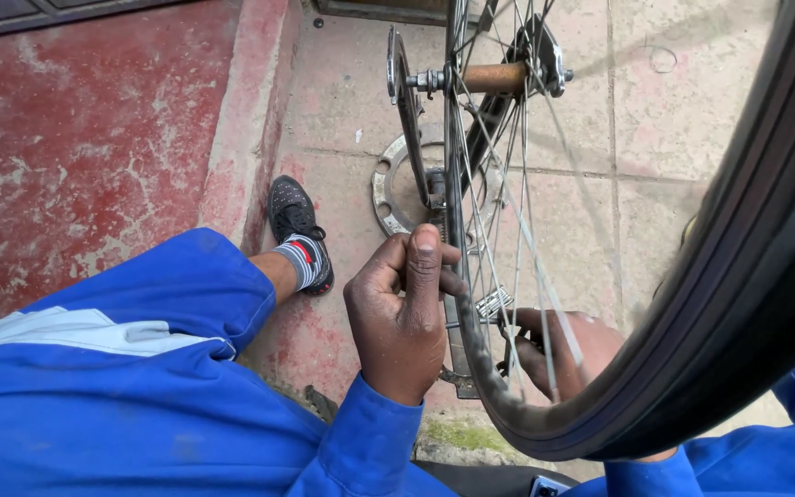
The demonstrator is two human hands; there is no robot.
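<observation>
Over the paved ground: a bicycle wheel (600, 276) stands upright, filling the view from 12 o'clock round to 5 o'clock.
Left hand: the left hand (402, 317), just below centre, is closed on the wheel's rim (460, 276), thumb pointing up.
Right hand: the right hand (558, 354), at about 5 o'clock behind the spokes (508, 212), has curled fingers; what it grips, if anything, I cannot tell.
Tyre: a black tyre (738, 294) arcs from 2 o'clock down to 6 o'clock.
Hub: the rusty hub (494, 78) sits at 12 o'clock, with a flat metal bar (407, 110) just beside it.
Ring: a metal ring with holes (388, 189) lies on the concrete (664, 138) behind the wheel.
Clothing: blue sleeves (361, 442) and a blue trouser leg (140, 368) at 7 o'clock; a black shoe (292, 216) at 10 o'clock, near the red step (66, 138).
</observation>
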